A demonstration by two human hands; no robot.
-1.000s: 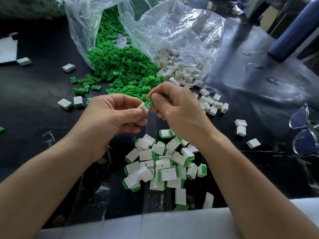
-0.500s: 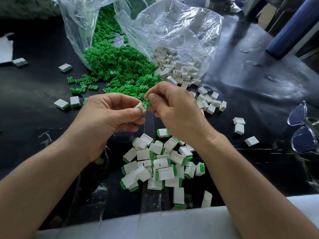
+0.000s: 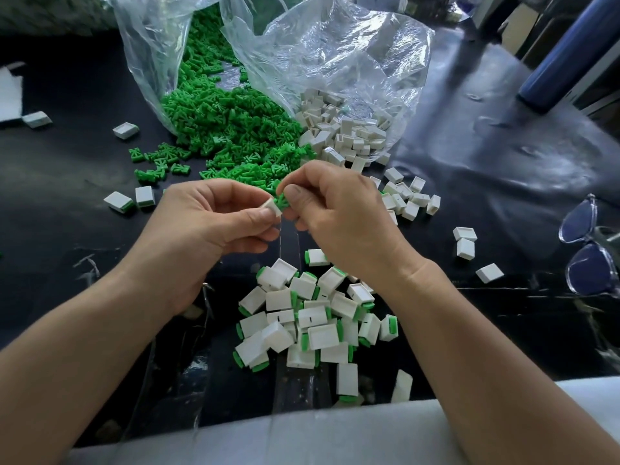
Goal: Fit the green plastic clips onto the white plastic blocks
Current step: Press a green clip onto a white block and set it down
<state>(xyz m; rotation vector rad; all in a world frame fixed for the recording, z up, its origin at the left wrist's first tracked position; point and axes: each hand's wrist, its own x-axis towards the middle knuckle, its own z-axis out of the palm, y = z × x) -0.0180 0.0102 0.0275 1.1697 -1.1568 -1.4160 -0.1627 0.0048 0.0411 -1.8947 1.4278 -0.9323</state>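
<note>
Black glossy sheeting covered the worktable (image 3: 469,169), with a pale foam strip (image 3: 302,437) along its near edge at six o'clock. At the centre of the view, the left hand (image 3: 208,229) pinched a small white rectangular plastic block (image 3: 272,207) between thumb and curled fingers, its open end turned toward three o'clock. The right hand (image 3: 339,216) met it from that side, thumb and forefinger closed on a small green plastic clip (image 3: 281,200) whose tip touched the block's end; how far the clip sat inside could not be told. At twelve o'clock from the hands, a crumpled clear plastic bag (image 3: 335,52) lay open toward the person, and a heap of loose green clips (image 3: 228,129) spilled from its eleven o'clock side onto the sheeting. A heap of bare white blocks (image 3: 345,132) spilled from its one o'clock side, with strays trailing toward two o'clock. At six o'clock, just below the wrists, lay a pile of white blocks with green clips fitted (image 3: 315,317). Two more fitted blocks (image 3: 134,199) lay at nine o'clock, well apart from the pile. Three single white blocks (image 3: 464,241) lay at three o'clock. Beyond them, at the frame's edge, rested a pair of clear-framed glasses (image 3: 590,250). A dark blue cylindrical bottle (image 3: 570,55) leaned at two o'clock, far back.
</note>
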